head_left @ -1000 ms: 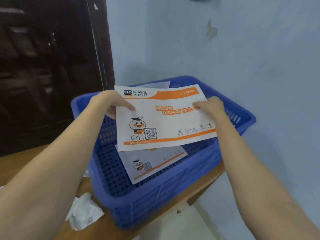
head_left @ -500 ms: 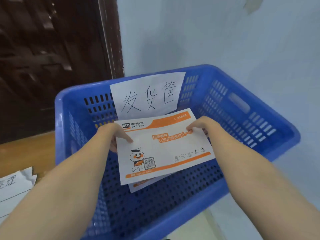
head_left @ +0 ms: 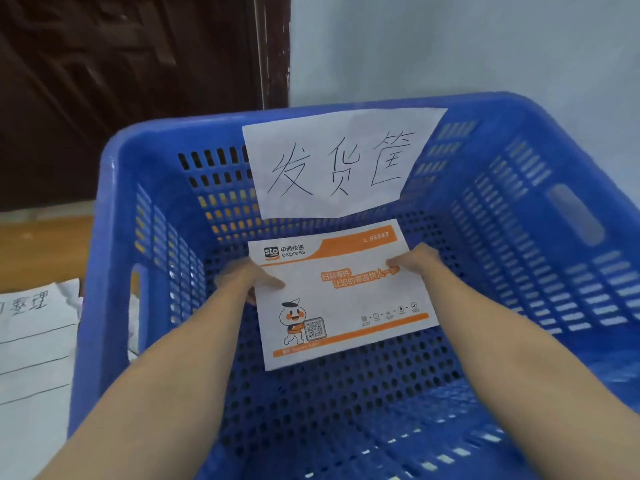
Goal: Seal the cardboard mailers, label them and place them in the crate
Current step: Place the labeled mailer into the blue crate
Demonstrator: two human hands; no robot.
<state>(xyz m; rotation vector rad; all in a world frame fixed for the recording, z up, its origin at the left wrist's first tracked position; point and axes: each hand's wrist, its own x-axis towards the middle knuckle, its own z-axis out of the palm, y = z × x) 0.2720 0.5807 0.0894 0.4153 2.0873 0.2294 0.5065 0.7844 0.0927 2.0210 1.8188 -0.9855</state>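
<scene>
Now, mailer (head_left: 346, 299): white STO Express envelope, orange bands, cartoon courier, QR code
Hands: left hand (head_left: 242, 280) and right hand (head_left: 415, 259) pinch its side edges
Place: low inside blue crate (head_left: 519, 237)

Mailer (head_left: 341, 296) inside crate (head_left: 568, 216), paper sign (head_left: 337, 161) on far wall behind it, papers (head_left: 34, 341) left of crate

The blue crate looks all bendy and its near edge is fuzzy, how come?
Head view: the wide-angle lens bows the blue crate; its near rim is blurred, while the mailer and handwritten sign stay readable; light is soft, without glare.
</scene>
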